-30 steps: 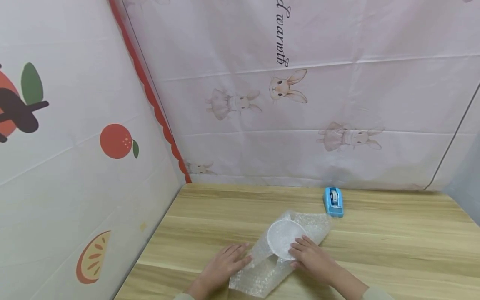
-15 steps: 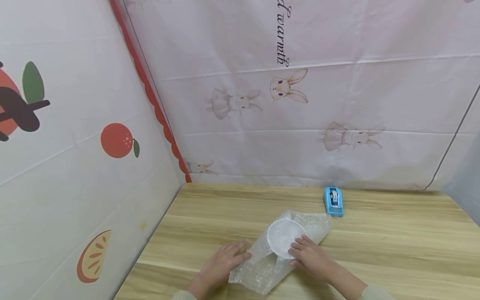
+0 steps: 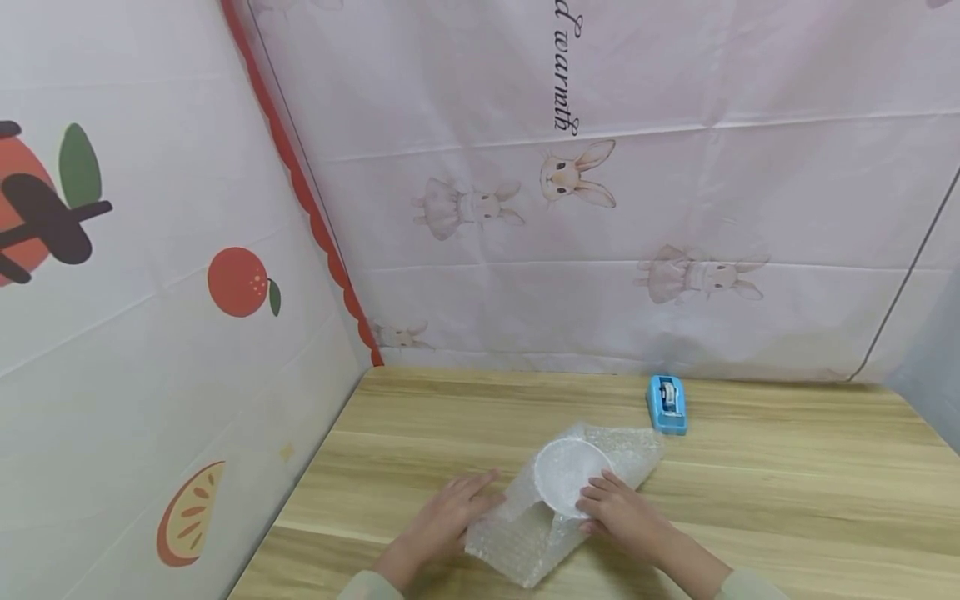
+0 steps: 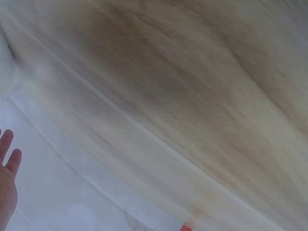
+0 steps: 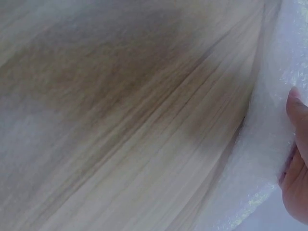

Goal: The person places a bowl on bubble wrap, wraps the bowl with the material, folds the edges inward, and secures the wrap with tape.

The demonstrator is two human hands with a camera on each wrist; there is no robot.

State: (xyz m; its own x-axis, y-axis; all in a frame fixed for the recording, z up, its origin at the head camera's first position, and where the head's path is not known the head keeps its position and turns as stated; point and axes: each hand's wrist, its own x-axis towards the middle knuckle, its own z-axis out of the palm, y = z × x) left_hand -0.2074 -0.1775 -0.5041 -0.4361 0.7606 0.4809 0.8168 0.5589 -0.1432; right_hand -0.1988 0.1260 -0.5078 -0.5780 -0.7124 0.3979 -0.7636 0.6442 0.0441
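Observation:
On the wooden table lies a sheet of bubble wrap (image 3: 517,542) with a round white bowl-like dish (image 3: 570,475) in its middle, partly covered by the wrap. My right hand (image 3: 626,512) holds the dish and wrap at the right side, fingers over the rim and thumb lower down. In the right wrist view the thumb (image 5: 295,103) presses on the bubble wrap. At the sheet's left edge is my left hand (image 3: 446,521), its fingers stretched forward and the thumb side right at the wrap. Straight, spread fingers (image 4: 13,163) show at the edge of the left wrist view.
A blue tape dispenser (image 3: 667,404) stands behind the wrap's far right corner. The wooden table (image 3: 787,475) meets a rabbit-print cloth (image 3: 495,308) at the back. A fruit-print cloth (image 3: 247,417) hangs along the left side.
My left hand has shifted slightly forward, and the wrap's near left edge has moved inward and up with it. The right hand stays at the dish.

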